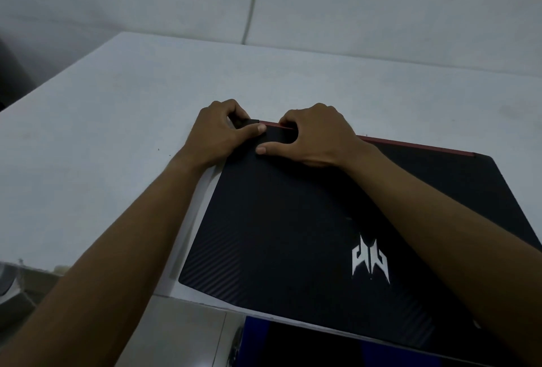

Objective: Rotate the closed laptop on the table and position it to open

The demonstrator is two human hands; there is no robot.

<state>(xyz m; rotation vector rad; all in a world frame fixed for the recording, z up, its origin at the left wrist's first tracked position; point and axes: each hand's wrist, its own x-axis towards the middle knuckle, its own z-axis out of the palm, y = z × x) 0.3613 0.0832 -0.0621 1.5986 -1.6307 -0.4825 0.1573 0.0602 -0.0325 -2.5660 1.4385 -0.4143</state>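
Observation:
A closed black laptop (pixel 293 229) with a ribbed lid, a white logo and a red strip along its far edge lies flat on the white table (pixel 117 120), turned at an angle. My left hand (pixel 217 132) grips its far left corner, fingers curled over the edge and thumb on the lid. Just right of it, my right hand (pixel 316 138) holds the same far edge, fingers hooked over the red strip and thumb pressed on the lid. The laptop's near edge hangs slightly past the table's front edge.
A pale wall (pixel 352 0) with a vertical seam rises behind the table. Below the table's front edge lie light floor tiles (pixel 181 334) and a dark blue object (pixel 258 337). A grey object (pixel 11 287) sits at the lower left.

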